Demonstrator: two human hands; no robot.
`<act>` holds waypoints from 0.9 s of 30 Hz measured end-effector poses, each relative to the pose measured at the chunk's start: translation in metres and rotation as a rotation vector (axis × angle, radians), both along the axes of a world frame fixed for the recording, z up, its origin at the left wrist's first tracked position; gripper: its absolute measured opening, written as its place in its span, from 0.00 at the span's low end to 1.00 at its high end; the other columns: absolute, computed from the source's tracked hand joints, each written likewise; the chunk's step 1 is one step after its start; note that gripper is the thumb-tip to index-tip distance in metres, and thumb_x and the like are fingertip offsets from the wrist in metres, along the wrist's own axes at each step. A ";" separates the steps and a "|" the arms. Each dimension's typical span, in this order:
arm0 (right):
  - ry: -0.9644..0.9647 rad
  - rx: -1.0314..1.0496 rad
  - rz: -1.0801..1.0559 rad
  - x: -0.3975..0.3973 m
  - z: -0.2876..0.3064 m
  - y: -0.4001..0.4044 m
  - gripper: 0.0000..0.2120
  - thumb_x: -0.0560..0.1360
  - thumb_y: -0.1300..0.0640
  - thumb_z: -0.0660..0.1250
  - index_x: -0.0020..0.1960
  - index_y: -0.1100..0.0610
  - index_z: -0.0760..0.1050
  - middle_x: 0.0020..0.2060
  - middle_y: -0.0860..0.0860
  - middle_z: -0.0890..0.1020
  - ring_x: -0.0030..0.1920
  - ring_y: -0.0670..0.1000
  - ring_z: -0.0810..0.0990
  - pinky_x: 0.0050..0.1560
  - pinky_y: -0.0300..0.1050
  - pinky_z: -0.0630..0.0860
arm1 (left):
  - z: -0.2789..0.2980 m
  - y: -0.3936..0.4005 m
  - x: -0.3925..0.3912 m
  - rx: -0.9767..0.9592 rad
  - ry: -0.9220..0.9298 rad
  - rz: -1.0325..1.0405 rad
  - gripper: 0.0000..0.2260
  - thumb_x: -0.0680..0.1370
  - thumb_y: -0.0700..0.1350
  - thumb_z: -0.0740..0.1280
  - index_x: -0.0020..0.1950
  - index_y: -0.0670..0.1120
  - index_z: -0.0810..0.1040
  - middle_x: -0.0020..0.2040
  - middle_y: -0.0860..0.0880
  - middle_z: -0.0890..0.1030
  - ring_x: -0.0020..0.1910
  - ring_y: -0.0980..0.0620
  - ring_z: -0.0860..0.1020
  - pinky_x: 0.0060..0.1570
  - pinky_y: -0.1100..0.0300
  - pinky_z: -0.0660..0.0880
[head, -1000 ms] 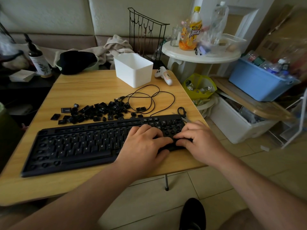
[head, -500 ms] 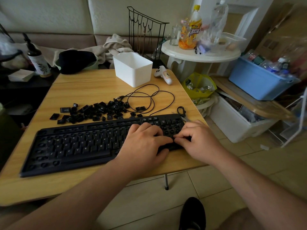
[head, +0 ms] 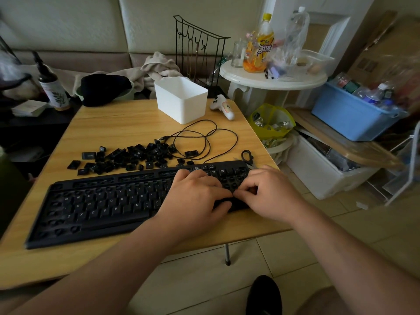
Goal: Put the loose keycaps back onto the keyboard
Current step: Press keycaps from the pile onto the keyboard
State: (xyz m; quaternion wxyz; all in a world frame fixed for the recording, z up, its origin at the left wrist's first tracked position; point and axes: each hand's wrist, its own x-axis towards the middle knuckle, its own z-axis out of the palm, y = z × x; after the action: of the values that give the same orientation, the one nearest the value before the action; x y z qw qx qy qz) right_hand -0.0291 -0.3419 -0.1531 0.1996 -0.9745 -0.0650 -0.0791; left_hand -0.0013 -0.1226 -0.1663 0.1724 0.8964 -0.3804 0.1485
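A black keyboard [head: 102, 205] lies along the front of the wooden table [head: 118, 126], with many sockets bare on its left side and top row. Several loose black keycaps [head: 134, 155] are scattered just behind it. Both hands are on the number pad at the keyboard's right end. My left hand [head: 193, 196] lies across the keys with fingers stretched out, the tips pressing down. My right hand [head: 272, 194] has its fingers curled, and its thumb and forefinger pinch a small keycap against the pad, right at my left fingertips. That keycap is mostly hidden.
A white bin [head: 181, 98], a white controller [head: 223, 106] and the coiled keyboard cable [head: 204, 142] sit behind the keycaps. Scissors [head: 247, 156] lie at the keyboard's far right corner. Right of the table stand a round side table [head: 272, 78] and a blue tub [head: 350, 114].
Both hands have stayed on the number pad. My right hand's fingers have curled in a little tighter toward my left fingertips.
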 end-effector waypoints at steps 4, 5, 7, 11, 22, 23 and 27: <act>-0.040 0.129 -0.046 0.018 0.015 0.014 0.08 0.77 0.44 0.71 0.44 0.46 0.86 0.40 0.38 0.82 0.45 0.42 0.78 0.51 0.51 0.79 | 0.015 0.007 0.025 0.010 0.049 0.109 0.13 0.81 0.61 0.61 0.57 0.63 0.84 0.47 0.61 0.85 0.53 0.53 0.78 0.57 0.50 0.70; -0.046 0.145 -0.052 0.024 0.019 0.020 0.07 0.78 0.46 0.71 0.46 0.47 0.86 0.41 0.39 0.83 0.46 0.42 0.79 0.51 0.50 0.79 | 0.018 0.011 0.035 -0.005 0.067 0.167 0.12 0.81 0.60 0.62 0.57 0.62 0.84 0.47 0.60 0.85 0.53 0.53 0.78 0.59 0.50 0.70; -0.038 0.158 -0.062 0.040 0.022 0.032 0.07 0.79 0.47 0.70 0.51 0.46 0.86 0.44 0.40 0.84 0.47 0.43 0.80 0.52 0.49 0.80 | 0.023 0.021 0.057 -0.030 0.103 0.301 0.11 0.81 0.58 0.64 0.57 0.61 0.84 0.47 0.60 0.84 0.53 0.53 0.79 0.62 0.47 0.71; 0.005 0.125 -0.048 0.079 0.018 0.052 0.09 0.80 0.50 0.68 0.57 0.46 0.85 0.52 0.41 0.85 0.51 0.46 0.82 0.56 0.52 0.81 | 0.026 0.035 0.092 0.025 0.235 0.508 0.09 0.80 0.58 0.65 0.56 0.61 0.83 0.45 0.60 0.81 0.51 0.52 0.74 0.62 0.46 0.70; 0.207 -0.085 -0.066 0.151 0.005 0.086 0.14 0.79 0.58 0.68 0.60 0.43 0.84 0.57 0.48 0.80 0.58 0.56 0.78 0.58 0.55 0.79 | 0.022 0.038 0.122 0.106 0.303 0.558 0.07 0.79 0.59 0.68 0.55 0.62 0.82 0.48 0.58 0.83 0.54 0.49 0.78 0.60 0.47 0.69; 0.201 -0.102 -0.075 0.152 0.006 0.087 0.13 0.79 0.58 0.69 0.59 0.44 0.84 0.56 0.48 0.80 0.56 0.55 0.78 0.57 0.54 0.80 | 0.022 0.038 0.122 0.102 0.300 0.554 0.07 0.79 0.58 0.68 0.55 0.61 0.83 0.48 0.58 0.83 0.54 0.49 0.78 0.61 0.47 0.70; 0.182 -0.040 -0.091 0.152 0.008 0.087 0.11 0.80 0.57 0.70 0.57 0.46 0.85 0.53 0.48 0.83 0.53 0.53 0.80 0.54 0.51 0.82 | 0.021 0.040 0.120 0.063 0.274 0.522 0.08 0.80 0.59 0.67 0.55 0.62 0.83 0.47 0.60 0.82 0.54 0.50 0.79 0.61 0.46 0.70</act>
State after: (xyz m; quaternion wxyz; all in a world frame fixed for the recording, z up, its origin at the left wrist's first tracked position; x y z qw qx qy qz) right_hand 0.1227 -0.2554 -0.1452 0.1813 -0.9834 -0.0038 0.0020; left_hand 0.1185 -0.0829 -0.1456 0.1502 0.9805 -0.1147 0.0533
